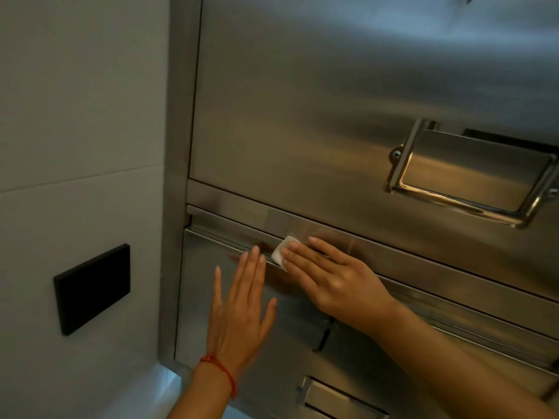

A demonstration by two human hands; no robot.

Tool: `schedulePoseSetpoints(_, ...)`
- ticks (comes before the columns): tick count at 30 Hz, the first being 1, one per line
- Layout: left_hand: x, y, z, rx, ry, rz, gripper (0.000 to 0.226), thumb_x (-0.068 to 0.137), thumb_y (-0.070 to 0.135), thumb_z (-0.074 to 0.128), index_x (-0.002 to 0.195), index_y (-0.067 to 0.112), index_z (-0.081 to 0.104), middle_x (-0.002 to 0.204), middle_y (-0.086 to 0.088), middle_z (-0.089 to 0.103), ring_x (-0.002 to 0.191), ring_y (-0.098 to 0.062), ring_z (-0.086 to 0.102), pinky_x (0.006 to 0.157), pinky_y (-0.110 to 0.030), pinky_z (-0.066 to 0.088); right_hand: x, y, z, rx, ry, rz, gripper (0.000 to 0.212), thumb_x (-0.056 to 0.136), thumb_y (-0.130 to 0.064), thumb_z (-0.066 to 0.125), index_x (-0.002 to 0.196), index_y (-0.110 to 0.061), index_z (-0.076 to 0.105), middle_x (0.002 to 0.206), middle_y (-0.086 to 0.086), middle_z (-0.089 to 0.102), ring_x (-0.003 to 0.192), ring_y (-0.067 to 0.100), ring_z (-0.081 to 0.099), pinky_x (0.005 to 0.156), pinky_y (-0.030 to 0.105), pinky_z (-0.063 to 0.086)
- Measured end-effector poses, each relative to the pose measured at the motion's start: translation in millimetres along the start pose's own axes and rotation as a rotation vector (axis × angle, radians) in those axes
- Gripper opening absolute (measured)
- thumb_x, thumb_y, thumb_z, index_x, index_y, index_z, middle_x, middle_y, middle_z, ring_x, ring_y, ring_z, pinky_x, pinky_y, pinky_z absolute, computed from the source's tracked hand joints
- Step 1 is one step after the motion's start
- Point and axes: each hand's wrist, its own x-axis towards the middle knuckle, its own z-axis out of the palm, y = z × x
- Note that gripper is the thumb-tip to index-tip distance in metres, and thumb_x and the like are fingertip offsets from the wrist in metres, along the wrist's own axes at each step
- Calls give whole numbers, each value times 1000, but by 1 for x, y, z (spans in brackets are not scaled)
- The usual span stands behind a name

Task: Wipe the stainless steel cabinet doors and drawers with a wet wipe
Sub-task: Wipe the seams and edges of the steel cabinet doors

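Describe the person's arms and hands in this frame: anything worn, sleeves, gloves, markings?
Both arms are bare as far as the frame shows: no sleeves, no gloves. The left hand has a thin red string bracelet around the wrist, with a strand trailing along it. The right hand shows no rings, watch or band on its wrist or forearm. No markings are visible on either arm.

Left hand (pixel 239 313) flat, fingers straight and slightly spread, palm forward, fingertips up; red string bracelet (pixel 222 371) on the wrist, forearm coming up from bottom edge. Right hand (pixel 329 276) flat too, fingers straight and together, pointing up-left, pressing down with the fingertips. Right forearm enters from lower right. Hands close, not touching.
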Motion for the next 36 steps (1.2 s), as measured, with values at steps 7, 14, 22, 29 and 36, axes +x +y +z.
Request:
schedulePoseSetpoints(7,-2,14,3,-4,-1,41,59,100,45,8,143,7,22,149,-13,29,145,-12,2,113,-47,7,-29,5,-1,-20,-3,7,37,90,-12,44,122,-10,62,127,10,58,122,20,52,104,35,39)
schedulePoseSetpoints(14,-4,24,3,-2,1,54,61,100,45,9,143,4,20,150,-13,28,145,-12,1,113,-47,7,-51,4,-5,-16,53,44,33,92,-11,46,120,-7,63,126,11,58,120,22,53,102,35,41)
schedulePoseSetpoints(22,-3,32,1,21,12,87,61,101,45,8,142,3,23,148,-15,31,145,-12,-1,112,-47,8,-71,2,-7,5,61,90,33,95,-7,41,121,-7,62,127,12,57,121,22,52,101,34,44)
schedulePoseSetpoints(29,-3,36,1,43,11,113,60,100,45,8,143,4,20,149,-14,29,145,-11,-1,113,-47,6,-89,3,-12,14,51,127,34,98,-5,36,123,-6,59,128,14,56,122,24,51,102,36,41)
schedulePoseSetpoints(36,-7,45,6,38,-10,165,59,100,46,7,145,8,14,158,0,-7,145,-13,1,114,-47,6,-109,5,-17,31,73,177,32,93,-6,47,123,-3,58,130,14,55,123,24,50,102,37,42)
